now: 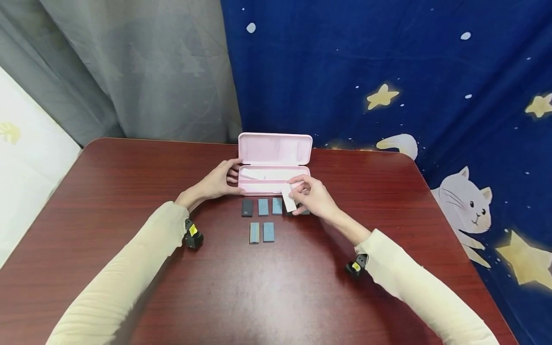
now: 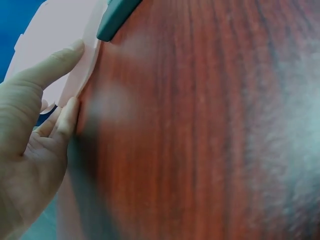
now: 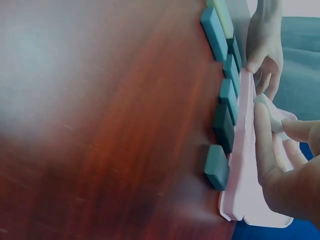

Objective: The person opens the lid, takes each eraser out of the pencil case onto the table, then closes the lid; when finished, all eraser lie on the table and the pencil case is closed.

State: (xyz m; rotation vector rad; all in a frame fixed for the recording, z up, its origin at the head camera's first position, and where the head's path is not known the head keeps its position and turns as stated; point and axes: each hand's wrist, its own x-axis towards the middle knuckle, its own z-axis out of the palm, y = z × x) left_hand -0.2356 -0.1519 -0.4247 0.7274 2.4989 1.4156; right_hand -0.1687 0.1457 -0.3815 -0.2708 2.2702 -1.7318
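A pink pencil case [image 1: 274, 148] lies open near the back edge of the table, its lid raised behind the base. My left hand [image 1: 214, 182] grips the left end of the case, with the thumb at the front corner and the fingers along the side. Between thumb and fingers, my right hand [image 1: 318, 199] pinches a white rectangular block [image 1: 288, 198], tilted over the front right part of the case. Inside the base, a white strip [image 1: 253, 174] lies in the rear compartment. The right hand partly hides the right end of the case.
Several small blue and dark blocks [image 1: 263, 207] form a row just in front of the case. Nearer me lie a striped block [image 1: 254, 233] and a blue block [image 1: 269, 232]. Curtains [image 1: 302, 72] hang behind the reddish-brown table [image 1: 276, 287].
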